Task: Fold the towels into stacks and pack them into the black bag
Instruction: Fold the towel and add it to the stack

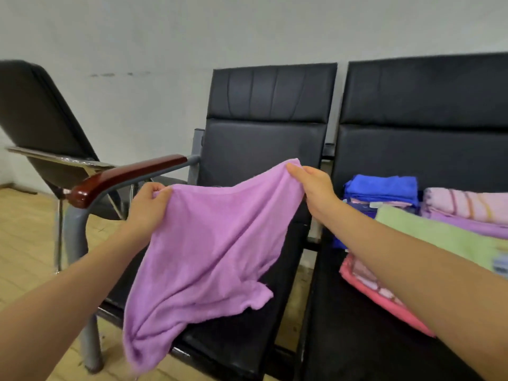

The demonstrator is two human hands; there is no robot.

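The purple towel (209, 243) hangs spread between both hands over the left seat (247, 325) of the black bench, held by its top edge so its own weight pulls the cloth open and shows where the corners lie. The left hand (149, 202) has its fingers curled round one upper corner, just above the seat's front left corner and beside the wooden armrest (123, 177). The right hand (313, 185) pinches the other upper corner higher up, near the seat's back edge, so the top edge slopes and the cloth sags in diagonal creases. The lower end drapes over the seat's front edge; one bottom corner lies on the cushion.

This looks like the opening of a fold: the towel probably needs levelling and pulling taut first.

On the right seat (357, 339), the blue towel (382, 188), striped pink towels (467, 204), a green towel (439, 237) and a pink one (379, 295) at the front edge lie within reach. No black bag is in view.
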